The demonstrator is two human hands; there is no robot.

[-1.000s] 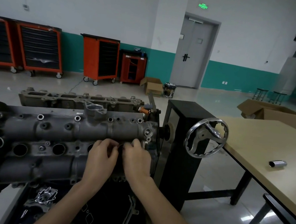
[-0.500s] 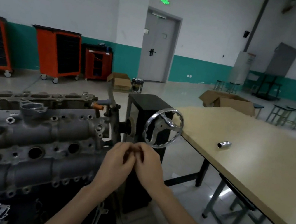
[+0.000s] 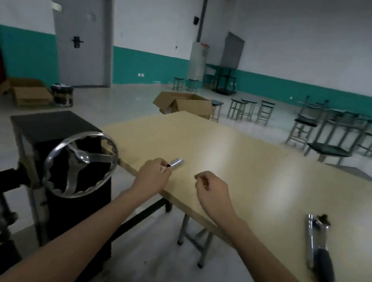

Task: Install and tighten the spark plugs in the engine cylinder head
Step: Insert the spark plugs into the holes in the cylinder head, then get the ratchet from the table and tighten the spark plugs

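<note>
**A:** What is the left hand [image 3: 153, 175] reaching for?

**B:** A spark plug socket [image 3: 176, 163], a short polished steel tube with a dark mouth at its near end. It is lying on its side on the wooden table [image 3: 261, 167], just past the fingertips, with that dark end touching or nearly touching them. The fingers are curling in narrow, as if closing on it, but I cannot tell whether they are gripping yet.

**A:** How is it going to handle?

**B:** I am judging it rigid, fairly dense for its size, and slick because of the chrome. Lying flat, it is likely to roll if nudged sideways. Pinching it across the barrel near the middle, thumb against two fingers, looks safest.

**A:** And the right hand [image 3: 214, 194]?

**B:** It is hovering over the table edge, well to the right of the socket, fingers loosely curled and holding nothing that I can see.

**A:** Anything else nearby?

**B:** A ratchet wrench [image 3: 318, 249] with a black grip is lying farther right of that hand. The stand's handwheel [image 3: 80, 164] is sitting left of the left hand. The cylinder head is out of view.
</note>
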